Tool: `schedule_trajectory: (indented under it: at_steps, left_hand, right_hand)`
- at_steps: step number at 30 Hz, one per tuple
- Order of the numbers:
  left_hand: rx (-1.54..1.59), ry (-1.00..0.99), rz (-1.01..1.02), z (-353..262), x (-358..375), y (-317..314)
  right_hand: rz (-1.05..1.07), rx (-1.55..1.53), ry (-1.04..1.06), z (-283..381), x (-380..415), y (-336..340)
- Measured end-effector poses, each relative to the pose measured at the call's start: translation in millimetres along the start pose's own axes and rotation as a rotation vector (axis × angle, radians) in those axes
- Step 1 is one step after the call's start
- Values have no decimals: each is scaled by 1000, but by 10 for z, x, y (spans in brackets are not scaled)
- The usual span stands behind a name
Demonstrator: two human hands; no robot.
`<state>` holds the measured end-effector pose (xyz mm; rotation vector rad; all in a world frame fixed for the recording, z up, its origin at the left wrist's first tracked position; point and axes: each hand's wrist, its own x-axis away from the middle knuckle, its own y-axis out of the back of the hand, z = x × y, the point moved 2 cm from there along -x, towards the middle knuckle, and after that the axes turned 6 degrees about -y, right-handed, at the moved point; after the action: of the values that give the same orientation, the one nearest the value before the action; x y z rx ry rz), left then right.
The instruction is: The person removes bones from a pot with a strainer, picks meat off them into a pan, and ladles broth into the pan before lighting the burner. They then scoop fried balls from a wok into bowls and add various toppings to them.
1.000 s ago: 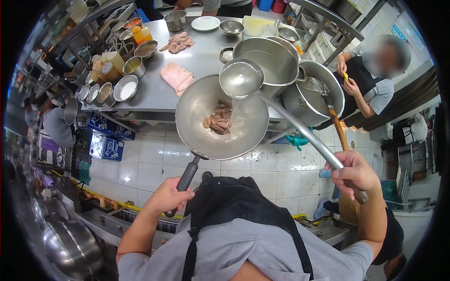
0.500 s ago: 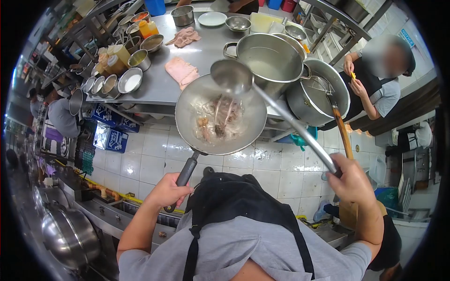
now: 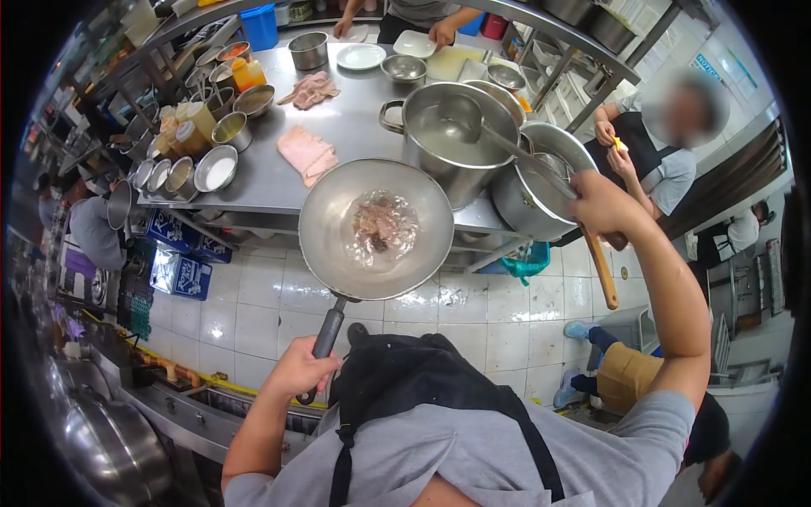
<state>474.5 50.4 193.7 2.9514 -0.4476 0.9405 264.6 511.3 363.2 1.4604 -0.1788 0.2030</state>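
Note:
My left hand (image 3: 301, 368) grips the black handle of a wok (image 3: 325, 232) that hangs over the floor at the table's near edge. Dark meat pieces (image 3: 382, 225) lie in bubbling clear liquid in the wok. My right hand (image 3: 601, 203) is closed round the handle of a long ladle (image 3: 459, 119), whose bowl is inside the tall pot (image 3: 412, 152) of cloudy liquid. Right of that pot, a second large pot (image 3: 511, 198) holds a strainer with a wooden handle (image 3: 601, 270), which passes below my right hand.
The steel table (image 3: 253, 182) bears pink cloths (image 3: 307, 154), a white plate (image 3: 361, 57), sauce bottles (image 3: 193, 127) and small metal bowls. A co-worker (image 3: 663, 165) stands at the right, another across the table. A person in a tan apron (image 3: 629, 376) is close at my right.
The ladle has moved from over the wok into the tall pot, my right hand rising with it. The wok sits slightly lower and further left in view. A co-worker across the table now holds a white dish.

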Motion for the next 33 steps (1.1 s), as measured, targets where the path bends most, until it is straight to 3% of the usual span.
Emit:
schedule_trajectory:
  at_steps: [2, 3, 5, 9, 21, 33]
  left_hand:
    - [7, -7, 11, 13, -21, -2]
    - [8, -7, 7, 26, -28, -2]
    - [12, -11, 0, 16, -41, 3]
    - [20, -11, 1, -11, -21, -22]
    - [28, -16, -14, 6, -3, -108]
    - [39, -32, -25, 32, 19, -165]
  right_hand:
    - [379, -349, -250, 143, -52, 88]
    - [375, -347, -253, 135, -57, 99]
    - [557, -955, -355, 149, -93, 51]
    - [647, -1287, -480, 124, 3, -69]
    - [644, -1458, -277, -185, 459, 41]
    - [534, -1428, -262, 11, 1262, 285]
